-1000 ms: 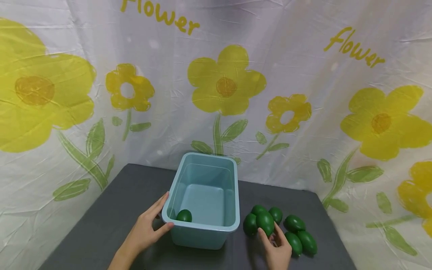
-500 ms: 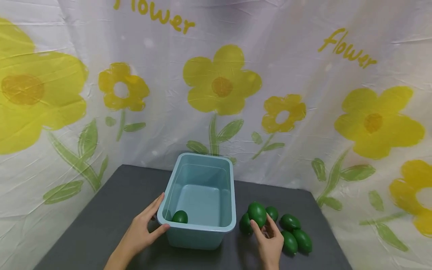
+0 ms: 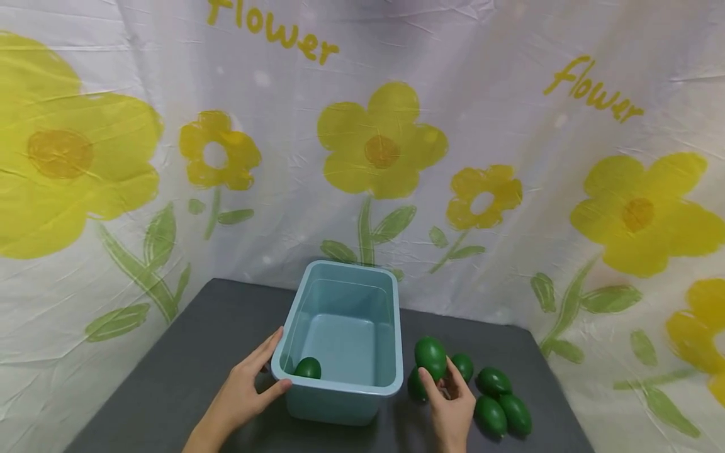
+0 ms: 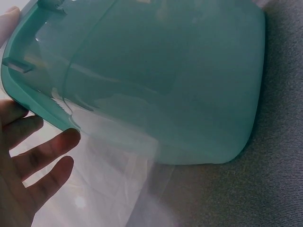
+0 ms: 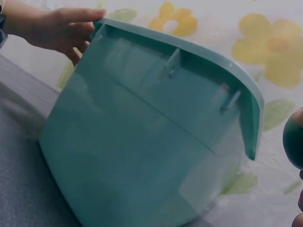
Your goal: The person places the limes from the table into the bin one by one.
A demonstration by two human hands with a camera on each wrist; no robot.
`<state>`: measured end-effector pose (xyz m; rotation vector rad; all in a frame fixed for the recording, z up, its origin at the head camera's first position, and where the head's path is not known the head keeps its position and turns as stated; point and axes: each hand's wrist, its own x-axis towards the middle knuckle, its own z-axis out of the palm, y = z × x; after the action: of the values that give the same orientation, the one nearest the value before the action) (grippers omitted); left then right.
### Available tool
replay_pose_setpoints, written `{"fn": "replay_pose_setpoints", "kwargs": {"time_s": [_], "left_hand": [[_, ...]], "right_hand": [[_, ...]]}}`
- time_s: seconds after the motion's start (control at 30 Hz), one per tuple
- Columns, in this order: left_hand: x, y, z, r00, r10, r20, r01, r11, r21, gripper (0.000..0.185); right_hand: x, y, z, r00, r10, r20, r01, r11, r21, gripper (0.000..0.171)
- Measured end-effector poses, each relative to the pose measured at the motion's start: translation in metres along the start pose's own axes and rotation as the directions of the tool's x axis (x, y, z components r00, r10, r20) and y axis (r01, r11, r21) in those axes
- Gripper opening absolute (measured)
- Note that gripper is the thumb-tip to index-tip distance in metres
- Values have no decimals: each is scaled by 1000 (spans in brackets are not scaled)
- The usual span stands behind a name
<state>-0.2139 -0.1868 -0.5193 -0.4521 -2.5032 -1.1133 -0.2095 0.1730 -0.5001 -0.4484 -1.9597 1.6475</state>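
The left hand (image 3: 246, 393) is gripping the near left corner of the light blue bin (image 3: 391, 384), thumb over the rim, fingers (image 4: 45, 153) against the outer wall. The right hand (image 3: 453, 406) is pinching a green fruit (image 3: 430, 357), holding it above the pile of green fruits (image 3: 501, 406) on the grey table (image 3: 181, 358), just right of the bin. Another fruit (image 3: 308, 368) is lying inside the bin.

Light teal plastic bin (image 3: 391, 377), rectangular, upright on grey desk (image 3: 170, 377), one dark green oval fruit (image 3: 308, 368) in its near-left corner. Another green fruit (image 3: 430, 357) raised just right of bin, above five loose fruits (image 3: 501, 409) on desk.
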Motion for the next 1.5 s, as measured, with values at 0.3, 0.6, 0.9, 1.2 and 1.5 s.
{"fn": "replay_pose_setpoints", "kwargs": {"time_s": [0.3,0.6,0.9,1.2,1.5], "left_hand": [[0,0,1,1000,-3,-5,3,1000,1,92],[-1,1,0,1000,-2,-17,2,1000,14,93],[1,1,0,1000,6,-10,-6,1000,-4,91],[0,2,-2,1000,-4,-3,4,1000,7,91],[1,2,-2,1000,-2,-5,2,1000,8,90]], "right_hand": [[-4,-5,10,999,-43,16,43,999,16,58],[-4,-12,22,987,-121,106,111,989,95,55],[1,-24,30,972,-133,194,109,986,129,53],[13,-33,42,934,-220,282,197,974,110,52],[22,-42,52,879,-299,372,332,943,-29,55]]}}
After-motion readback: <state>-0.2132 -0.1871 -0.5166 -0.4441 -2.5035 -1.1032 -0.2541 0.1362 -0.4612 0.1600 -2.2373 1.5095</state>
